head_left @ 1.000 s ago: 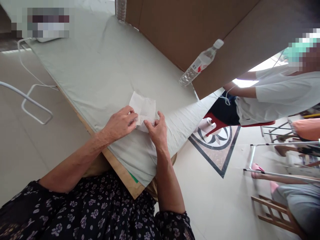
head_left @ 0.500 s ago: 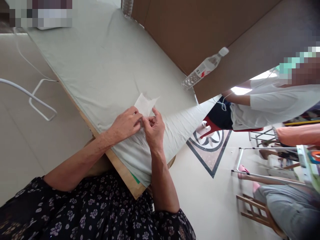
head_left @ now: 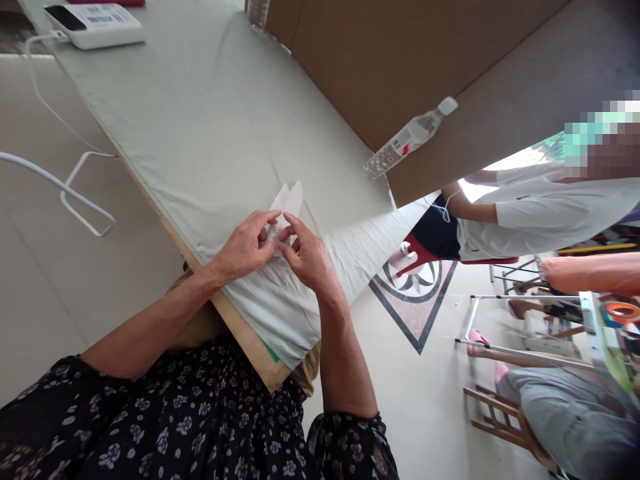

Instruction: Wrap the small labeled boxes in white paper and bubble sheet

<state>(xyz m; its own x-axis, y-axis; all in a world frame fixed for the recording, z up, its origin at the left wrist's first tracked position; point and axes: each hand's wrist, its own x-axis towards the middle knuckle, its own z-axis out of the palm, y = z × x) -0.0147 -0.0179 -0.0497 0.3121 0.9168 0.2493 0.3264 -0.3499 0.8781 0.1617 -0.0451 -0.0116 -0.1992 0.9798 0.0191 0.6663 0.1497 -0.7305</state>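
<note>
A thin, folded white sheet [head_left: 290, 200], like tissue or soft paper, sticks up from between my two hands above the cloth-covered table [head_left: 200, 127]. My left hand [head_left: 246, 245] is closed on its left side, with thumb and fingertips pinched in. My right hand [head_left: 307, 257] grips the other side with bent fingers, its thumb close to my left thumb. The lower part of the sheet looks crumpled and is partly covered by my fingers.
Beyond my hands a clear plastic bottle [head_left: 403, 141] leans by a large brown cardboard box [head_left: 370, 60]. A white device [head_left: 103, 27] with a cable lies at the far left. A person in a white shirt [head_left: 565, 207] sits at right; a wooden stool [head_left: 505, 417] stands lower right.
My fingers have shifted their hold, and the white sheet's upper part has gone from spread wide to narrower and more upright. My right wrist has moved slightly right.
</note>
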